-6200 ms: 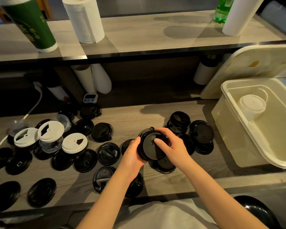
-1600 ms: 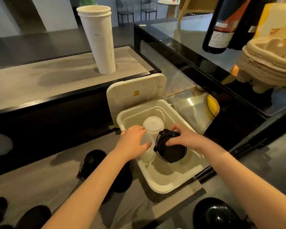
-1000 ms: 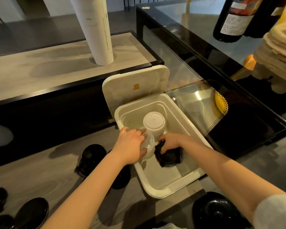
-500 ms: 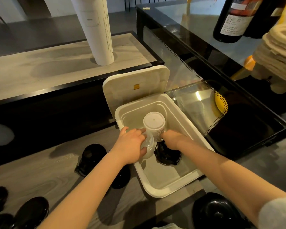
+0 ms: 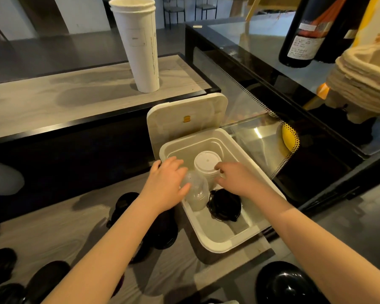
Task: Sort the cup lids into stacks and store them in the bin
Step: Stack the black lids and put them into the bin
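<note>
**A:** Where do the lids stand?

**B:** Three lots are in the white bin (image 5: 219,249), which sits at 3 o'clock on the wooden counter (image 5: 53,227). Taking the bin as the dial, the black lid stack (image 5: 225,204) lies on the floor at about 5 o'clock. The white lid stack (image 5: 206,163) is upright at 12, and the clear dome lids (image 5: 196,195) lean at 9 against the left wall.

**A:** And the hands?

**B:** The left hand (image 5: 165,185) reaches over the bin's left rim with its fingers spread and nearly straight. They lie on top of the clear dome lids without clasping them. The right hand (image 5: 235,178) hovers just above the black lid stack, apart from it. Its fingers are loosely bent and the tips touch the side of the white lid stack, closed round nothing.

**A:** Anything outside the bin?

**B:** Loose black lids (image 5: 162,227) lie on the counter at 9 o'clock of the bin, and more at the frame's 7 o'clock corner. The bin's cover (image 5: 184,121) stands upright behind it. Tall paper cups (image 5: 140,47) stand on the shelf at 11 o'clock.
</note>
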Available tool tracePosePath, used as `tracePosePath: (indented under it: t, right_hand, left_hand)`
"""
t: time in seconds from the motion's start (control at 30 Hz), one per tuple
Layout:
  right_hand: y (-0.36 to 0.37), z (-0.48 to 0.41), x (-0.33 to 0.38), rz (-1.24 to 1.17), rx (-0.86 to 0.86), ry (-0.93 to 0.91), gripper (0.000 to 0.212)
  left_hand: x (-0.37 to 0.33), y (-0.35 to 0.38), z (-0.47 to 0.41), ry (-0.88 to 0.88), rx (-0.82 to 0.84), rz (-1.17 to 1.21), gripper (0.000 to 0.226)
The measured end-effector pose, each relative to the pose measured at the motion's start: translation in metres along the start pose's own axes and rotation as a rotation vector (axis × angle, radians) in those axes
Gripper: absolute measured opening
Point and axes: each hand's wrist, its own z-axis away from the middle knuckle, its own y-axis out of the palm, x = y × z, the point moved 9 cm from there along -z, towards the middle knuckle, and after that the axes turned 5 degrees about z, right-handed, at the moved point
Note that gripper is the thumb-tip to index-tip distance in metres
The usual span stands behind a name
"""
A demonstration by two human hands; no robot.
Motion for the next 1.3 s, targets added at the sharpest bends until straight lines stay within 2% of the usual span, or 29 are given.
tracePosePath:
  t: [0.13, 0.33, 0.5, 0.63, 0.8, 0.93, 1.07, 1.2, 1.3]
  right_hand:
    - [-0.023, 0.026, 0.044, -0.033, -0.146, -0.077, 0.045]
    - [-0.024, 0.058, 0.134, -0.003, -0.223, -0.268, 0.042]
    - [0.021, 0.064, 0.197, -0.04, -0.122, -0.369, 0.042]
    - [0.071, 0.072, 0.239, -0.02, 0.023, -0.419, 0.047]
    - [0.151, 0.088, 0.281, 0.087, 0.238, -0.505, 0.046]
    - [0.203, 0.1, 0.304, 0.212, 0.368, -0.554, 0.067]
    - [0.239, 0.103, 0.313, 0.357, 0.482, -0.51, 0.089]
    - [0.25, 0.095, 0.316, 0.467, 0.438, -0.457, 0.091]
    - [0.247, 0.089, 0.316, 0.426, 0.389, -0.451, 0.087]
  left_hand:
    - [0.031, -0.027, 0.028, -0.063, -0.066, 0.03, 0.049]
    - [0.099, -0.045, 0.093, -0.234, -0.08, 0.066, 0.053]
    - [0.16, -0.022, 0.154, -0.384, 0.006, 0.129, 0.052]
    - [0.2, 0.014, 0.204, -0.474, 0.07, 0.231, 0.057]
    - [0.243, 0.071, 0.257, -0.657, 0.303, 0.225, 0.074]
    - [0.269, 0.095, 0.286, -0.745, 0.388, 0.153, 0.092]
    - [0.282, 0.108, 0.299, -0.717, 0.413, 0.114, 0.1]
    - [0.287, 0.109, 0.298, -0.654, 0.34, 0.108, 0.092]
    - [0.286, 0.106, 0.294, -0.593, 0.276, 0.11, 0.086]
